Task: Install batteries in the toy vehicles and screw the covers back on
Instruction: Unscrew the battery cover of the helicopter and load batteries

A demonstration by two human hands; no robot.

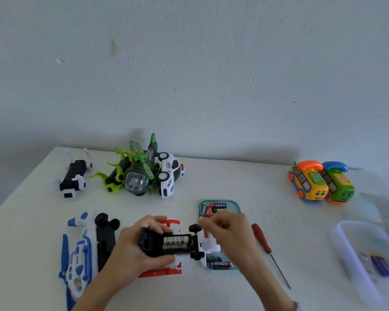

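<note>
We see a white counter (234, 182) set against a pale wall. At its far left lies a black-and-white toy (73, 178); beside it a green toy helicopter (137, 176) is bunched against a white police car (170, 176). At the near left lie a blue-and-white toy plane (76, 259) and a black toy chassis (105, 239). A teal tray (234, 204) holds batteries (221, 264) mid-counter, with a red-handled screwdriver (262, 240) just right of it. Two toy telephones, orange (308, 181) and green (338, 184), stand touching at the far right, and a clear plastic box (355, 254) sits near right.
</note>
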